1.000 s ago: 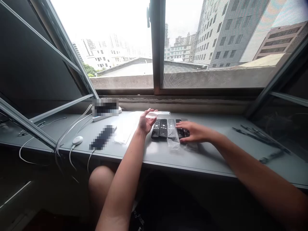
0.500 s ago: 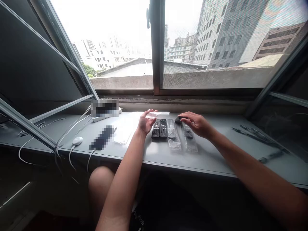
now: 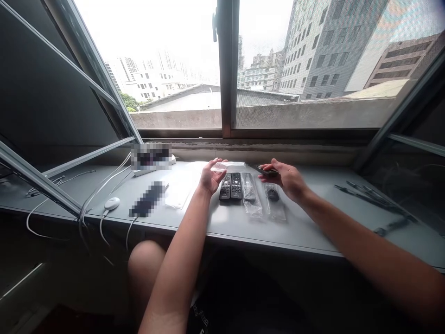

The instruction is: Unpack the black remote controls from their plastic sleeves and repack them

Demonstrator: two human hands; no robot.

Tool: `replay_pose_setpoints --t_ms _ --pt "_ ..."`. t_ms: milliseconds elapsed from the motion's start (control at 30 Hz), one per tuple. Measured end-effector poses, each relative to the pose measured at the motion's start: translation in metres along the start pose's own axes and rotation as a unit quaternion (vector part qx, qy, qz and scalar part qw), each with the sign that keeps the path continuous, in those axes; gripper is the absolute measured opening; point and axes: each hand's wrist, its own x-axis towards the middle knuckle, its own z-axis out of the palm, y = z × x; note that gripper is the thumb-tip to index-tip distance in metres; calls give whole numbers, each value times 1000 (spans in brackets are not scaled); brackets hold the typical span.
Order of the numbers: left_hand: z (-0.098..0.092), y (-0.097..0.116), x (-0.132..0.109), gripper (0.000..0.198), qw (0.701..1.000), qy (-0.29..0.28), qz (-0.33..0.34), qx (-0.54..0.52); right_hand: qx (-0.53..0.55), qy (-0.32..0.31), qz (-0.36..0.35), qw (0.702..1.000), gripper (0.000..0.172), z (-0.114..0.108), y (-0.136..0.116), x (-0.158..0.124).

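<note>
1. We look down at a grey counter (image 3: pixel 313 222) that runs under a window (image 3: pixel 227 69), with both bare arms reaching out over it.
2. The left hand (image 3: pixel 210 176) hangs just above the counter, palm turned toward the right, its fingers apart and loosely curled. It holds nothing.
3. Just right of that hand lies a pair of black remotes (image 3: pixel 236 185), side by side and touching, buttons up, their long sides running near to far.
4. The right hand (image 3: pixel 289 181) is raised a little over the counter, near its far edge. Its fingers are clamped on a slim black remote (image 3: pixel 267 170), which is held clear of the surface and roughly level.
5. A clear bag (image 3: pixel 251 197) lies right beside the pair, and we make out something dark inside it.
6. A second clear bag (image 3: pixel 275 204) lies just right of the first, below the right hand, with a small dark shape showing through.
7. A flat clear sleeve (image 3: pixel 231 164) rests at the far edge, behind the pair of remotes.
8. Well to the left, a white puck (image 3: pixel 111 202) and white cables (image 3: pixel 93 195) lie on the counter.
9. Far right, thin dark rods (image 3: pixel 371 195) lie on the counter.
</note>
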Motion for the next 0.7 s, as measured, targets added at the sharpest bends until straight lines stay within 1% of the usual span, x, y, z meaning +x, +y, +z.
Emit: replay_pose_setpoints --t_ms 100,167,200,300,333,367,400,500,567,633,700 --pt "-1 0 1 24 1000 1 2 4 1 47 5 999 33 0 7 2" --pt "0 0 1 26 1000 0 4 3 13 64 10 998 30 -1 11 3" --pt "0 0 0 28 1000 0 4 2 31 66 16 997 34 -1 12 4" --pt "1 0 0 28 1000 1 5 3 108 59 47 991 56 -1 14 5" --pt "1 0 0 28 1000 2 6 5 131 51 63 988 59 -2 14 6" --pt "1 0 0 27 1000 2 6 7 148 38 81 985 58 -2 13 7" --pt "0 0 0 26 1000 1 7 8 160 21 102 981 52 -3 12 7" --pt "-1 -1 2 23 1000 -3 8 8 185 -35 160 969 28 -4 8 6" --pt "-3 -1 3 22 1000 -7 8 8 197 -65 182 961 19 -4 4 4" --pt "-3 -1 4 23 1000 -9 9 9 198 -91 191 957 20 -3 0 2" --pt "-3 -2 4 23 1000 -9 9 11 192 -116 201 954 26 -2 -4 -1"
